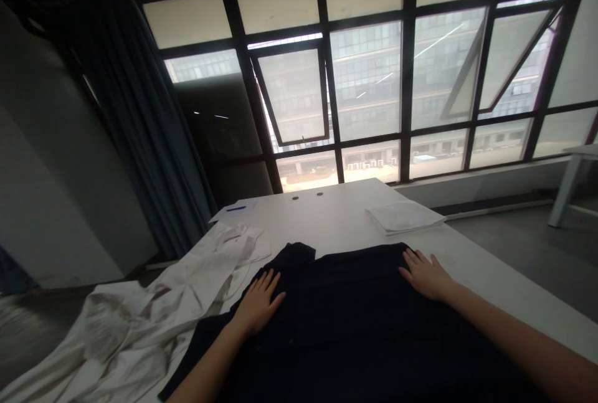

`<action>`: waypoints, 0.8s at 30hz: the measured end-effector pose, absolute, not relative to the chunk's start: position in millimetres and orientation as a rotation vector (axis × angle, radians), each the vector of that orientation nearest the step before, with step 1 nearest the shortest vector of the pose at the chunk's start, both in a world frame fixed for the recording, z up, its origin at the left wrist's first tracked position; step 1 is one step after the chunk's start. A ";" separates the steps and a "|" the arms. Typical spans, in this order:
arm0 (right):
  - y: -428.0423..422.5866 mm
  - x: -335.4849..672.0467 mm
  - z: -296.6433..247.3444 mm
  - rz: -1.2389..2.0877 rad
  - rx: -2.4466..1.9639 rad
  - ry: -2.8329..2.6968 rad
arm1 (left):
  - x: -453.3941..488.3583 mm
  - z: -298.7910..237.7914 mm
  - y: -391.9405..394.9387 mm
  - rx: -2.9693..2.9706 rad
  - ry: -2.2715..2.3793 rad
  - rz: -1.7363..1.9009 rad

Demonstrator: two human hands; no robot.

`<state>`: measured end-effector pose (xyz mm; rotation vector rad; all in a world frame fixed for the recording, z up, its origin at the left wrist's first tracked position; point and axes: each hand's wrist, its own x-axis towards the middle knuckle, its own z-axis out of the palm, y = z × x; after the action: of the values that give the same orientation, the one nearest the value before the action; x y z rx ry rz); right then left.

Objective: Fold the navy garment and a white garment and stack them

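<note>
- A navy, nearly black garment (355,328) is lying spread over the near part of the smooth white table (336,222), its matte fabric showing faint creases, a stubby flap jutting at its far left.
- Crumpled off-white cloth (140,322) is heaping in soft folds on the left.
- The left hand (258,303) is resting flat on the garment's left side, fingers slightly spread.
- The right hand (427,275) is pressing its far right corner, fingers spread.
- Beyond, a pleated blue curtain (140,129) is hanging.
</note>
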<state>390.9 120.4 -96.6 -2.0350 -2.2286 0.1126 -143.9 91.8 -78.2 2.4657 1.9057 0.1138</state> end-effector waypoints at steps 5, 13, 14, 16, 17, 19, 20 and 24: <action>120.0 294.3 -76.4 0.097 -1.779 -2.376 | -139.9 -80.2 91.7 2.487 1.917 0.129; 104.3 134.7 -73.3 0.424 -1.284 -2.616 | -140.0 -76.8 88.7 2.502 1.935 0.122; 106.7 134.7 -75.1 0.430 -1.288 -2.611 | -140.1 -77.1 88.6 2.500 1.936 0.126; 115.5 149.7 -78.9 0.439 -1.335 -2.599 | -140.8 -78.0 89.0 2.495 1.930 0.134; 121.2 163.7 -80.6 0.435 -1.390 -2.586 | -141.3 -78.5 89.3 2.492 1.927 0.137; 133.0 201.5 -83.2 0.402 -1.564 -2.540 | -142.7 -79.6 90.1 2.487 1.918 0.139; 138.1 223.8 -84.1 0.378 -1.646 -2.501 | -143.4 -80.1 90.4 2.485 1.915 0.140; 148.9 319.5 -87.0 0.289 -1.908 -2.339 | -145.1 -82.0 90.2 2.481 1.906 0.160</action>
<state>319.5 148.9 -87.0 -1.9076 -2.3388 0.2893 -145.1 90.2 -82.0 2.4812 1.9065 0.1604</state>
